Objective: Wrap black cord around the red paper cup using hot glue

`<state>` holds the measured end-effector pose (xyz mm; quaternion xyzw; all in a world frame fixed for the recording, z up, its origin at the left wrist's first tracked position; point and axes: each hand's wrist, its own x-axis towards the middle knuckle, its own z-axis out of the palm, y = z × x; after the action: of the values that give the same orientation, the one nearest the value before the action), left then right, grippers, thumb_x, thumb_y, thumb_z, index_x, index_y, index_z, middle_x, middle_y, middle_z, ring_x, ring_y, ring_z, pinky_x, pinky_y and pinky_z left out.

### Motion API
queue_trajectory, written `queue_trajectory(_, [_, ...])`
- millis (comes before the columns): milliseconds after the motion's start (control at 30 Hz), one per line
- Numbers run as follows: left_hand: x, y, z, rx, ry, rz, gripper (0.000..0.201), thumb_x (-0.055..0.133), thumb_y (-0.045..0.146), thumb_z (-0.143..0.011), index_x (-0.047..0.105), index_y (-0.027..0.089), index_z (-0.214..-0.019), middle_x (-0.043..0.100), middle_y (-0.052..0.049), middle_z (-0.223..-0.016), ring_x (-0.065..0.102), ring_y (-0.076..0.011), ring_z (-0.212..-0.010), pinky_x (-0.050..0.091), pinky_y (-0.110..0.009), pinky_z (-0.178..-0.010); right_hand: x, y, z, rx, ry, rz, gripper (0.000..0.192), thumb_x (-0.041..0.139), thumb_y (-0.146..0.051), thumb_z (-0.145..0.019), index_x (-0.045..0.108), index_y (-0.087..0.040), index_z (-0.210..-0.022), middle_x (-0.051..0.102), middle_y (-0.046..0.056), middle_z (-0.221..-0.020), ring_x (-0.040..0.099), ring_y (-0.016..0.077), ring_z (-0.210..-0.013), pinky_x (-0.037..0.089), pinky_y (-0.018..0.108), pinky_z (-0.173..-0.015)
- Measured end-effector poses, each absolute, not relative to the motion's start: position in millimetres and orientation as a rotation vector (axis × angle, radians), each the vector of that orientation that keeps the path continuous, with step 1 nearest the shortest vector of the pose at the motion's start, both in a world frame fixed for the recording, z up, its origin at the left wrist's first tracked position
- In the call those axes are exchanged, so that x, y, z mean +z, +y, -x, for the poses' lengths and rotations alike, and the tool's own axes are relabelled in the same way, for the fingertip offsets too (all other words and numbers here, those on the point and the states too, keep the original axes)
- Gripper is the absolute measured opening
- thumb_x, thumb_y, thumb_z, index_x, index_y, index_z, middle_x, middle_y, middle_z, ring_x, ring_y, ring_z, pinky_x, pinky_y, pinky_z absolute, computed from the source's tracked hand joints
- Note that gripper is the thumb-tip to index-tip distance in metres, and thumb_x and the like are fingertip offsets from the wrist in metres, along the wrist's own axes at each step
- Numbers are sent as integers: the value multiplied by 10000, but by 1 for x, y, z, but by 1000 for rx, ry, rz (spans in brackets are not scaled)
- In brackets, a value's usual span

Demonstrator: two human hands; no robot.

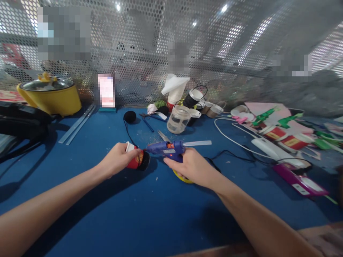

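Note:
My left hand (119, 157) is closed around a red and white paper cup (133, 163), tilted on its side, with black yarn wrapped round its right end. A strand runs from the cup up to a black yarn ball (130, 116). In my right hand (191, 166) is a blue hot glue gun (166, 147), a clear glue stick poking out of its back and a small red light on its body. Its nozzle reaches the cup beside my left fingertips; whether it touches cannot be made out. Scissors (163, 136) lie behind the glue gun, partly hidden.
A clear plastic jar (177, 121) stands behind the glue gun. A yellow pot (50, 96), a propped phone (106, 91) and glue sticks (77, 125) are at the left. At the right lie a white power strip (276, 150), cables and a purple box (300, 180). Perforated metal walls the back.

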<state>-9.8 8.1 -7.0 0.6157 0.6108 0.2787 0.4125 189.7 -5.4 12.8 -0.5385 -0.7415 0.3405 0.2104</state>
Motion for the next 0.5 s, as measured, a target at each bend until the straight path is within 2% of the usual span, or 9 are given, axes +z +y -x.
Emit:
queue_trajectory(167, [-4,6,10,705,1517,-1592,291,492,365,-645,360,172,-471,298,60,-433,242,-57,-397,166,-208,-385,13,-1,-195,1147,-1975,1422,250,482,-320,-720,431,-166,-530,441,-41,-380,429,75,-338,368,204,-393])
queue_trajectory(300, [0,3,10,730,1449,-1605,305,473,392,-665,358,173,-486,296,60,-447,242,-57,-405,172,-205,-391,17,7,-204,1237,-1767,1258,144,548,-271,-683,463,-154,-671,449,-65,-430,415,59,-371,362,193,-405])
queue_trajectory(400, [3,2,10,779,1397,-1573,318,470,408,-673,355,172,-495,297,63,-453,241,-56,-413,181,-202,-399,25,19,-212,1155,-1535,1223,179,615,-237,-617,480,-146,-692,495,-50,-511,442,57,-432,382,188,-434])
queue_trajectory(500, [4,2,9,809,1366,-1544,310,469,415,-679,392,162,-518,321,62,-458,253,-57,-420,188,-199,-406,37,40,-222,1080,-1417,1199,191,621,-253,-619,531,-131,-735,567,-3,-643,488,65,-492,388,177,-427])
